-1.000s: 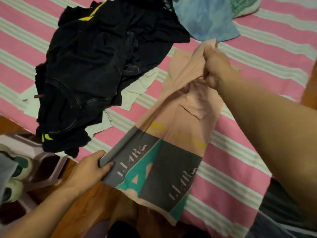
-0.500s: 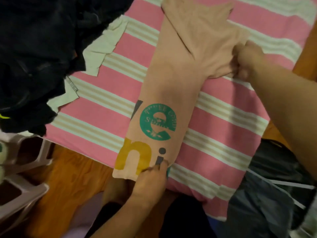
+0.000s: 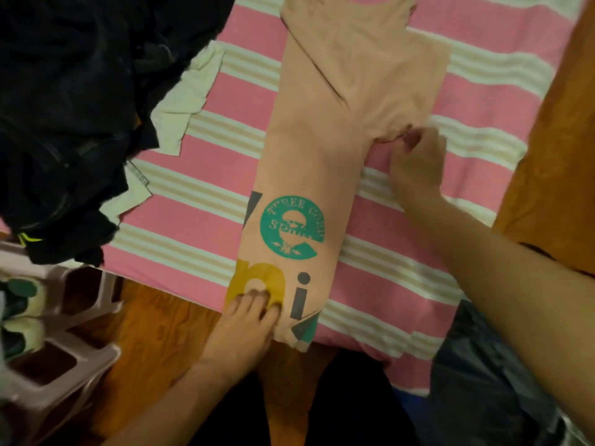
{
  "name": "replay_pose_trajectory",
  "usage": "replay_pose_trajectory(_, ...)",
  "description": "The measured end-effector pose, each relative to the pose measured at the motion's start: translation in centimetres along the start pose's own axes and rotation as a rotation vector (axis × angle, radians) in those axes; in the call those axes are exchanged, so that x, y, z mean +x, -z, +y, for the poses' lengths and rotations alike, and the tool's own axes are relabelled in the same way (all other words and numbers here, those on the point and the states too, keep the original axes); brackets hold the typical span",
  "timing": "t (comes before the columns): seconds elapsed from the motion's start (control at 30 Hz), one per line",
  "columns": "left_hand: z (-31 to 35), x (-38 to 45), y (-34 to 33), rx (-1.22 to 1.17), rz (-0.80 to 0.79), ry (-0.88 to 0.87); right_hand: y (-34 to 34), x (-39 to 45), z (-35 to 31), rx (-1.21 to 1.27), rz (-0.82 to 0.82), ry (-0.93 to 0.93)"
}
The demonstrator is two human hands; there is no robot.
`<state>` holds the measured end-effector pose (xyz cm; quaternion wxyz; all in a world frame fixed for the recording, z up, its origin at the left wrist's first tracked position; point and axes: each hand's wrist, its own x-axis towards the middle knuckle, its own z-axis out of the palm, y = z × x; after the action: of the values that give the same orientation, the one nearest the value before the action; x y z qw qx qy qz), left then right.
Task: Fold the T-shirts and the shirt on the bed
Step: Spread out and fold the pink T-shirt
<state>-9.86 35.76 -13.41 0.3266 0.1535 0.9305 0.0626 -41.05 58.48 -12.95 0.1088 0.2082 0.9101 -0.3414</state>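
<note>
Both hands worked the tee (image 3: 309,162) lying lengthwise on the bed (image 3: 199,217), left hand (image 3: 248,323) flat on its hem at 6 o'clock, right hand (image 3: 415,162) pinching the sleeve at 3 o'clock, where a hard tug could skew the fold.

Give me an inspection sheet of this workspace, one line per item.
Surface: bed sheet with pink and pale stripes.
Job's things: peach T-shirt lies folded lengthwise, sleeve sticking out to the right.
Clutter: dark clothes pile on the left over a white garment.
Hands: left hand presses the hem with straight fingers; right hand pinches the sleeve edge.
Cables: nothing seen.
Surroundings: wooden floor, pale shoe rack holding sneakers, lower left.
</note>
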Motion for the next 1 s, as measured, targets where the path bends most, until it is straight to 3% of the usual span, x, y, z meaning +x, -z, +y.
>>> replay_pose_trajectory(0.1,-4.3,-1.7,-0.6,0.093,-0.001,0.084,-2.0,-7.6,4.2,-0.032,-0.173,0.038)
replay_pose_trajectory(0.17,-5.9,-2.3,-0.6,0.092,-0.021,0.104,-2.4,-11.5,5.7,-0.005,-0.246,-0.053)
replay_pose_trajectory(0.27,-6.6,-2.8,-0.7,0.096,-0.026,0.002,-2.6,-16.2,6.7,0.028,-0.419,-0.180)
replay_pose_trajectory(0.4,-6.6,-3.7,-0.8,0.078,-0.007,-0.098,-3.7,-19.3,7.5,-0.073,-0.527,-0.206)
replay_pose_trajectory(0.6,-6.5,-6.8,-1.1,0.038,0.046,-0.012,-4.4,-20.7,6.4,-0.061,-0.410,-0.204)
replay_pose_trajectory(0.83,-5.6,-6.9,-1.8,0.051,0.005,0.068,-5.9,-22.8,7.1,-0.065,-0.376,-0.323)
replay_pose_trajectory(1.0,-5.6,-5.5,-1.7,0.142,0.022,-0.086,-7.6,-25.2,6.9,-0.313,-0.390,-0.352)
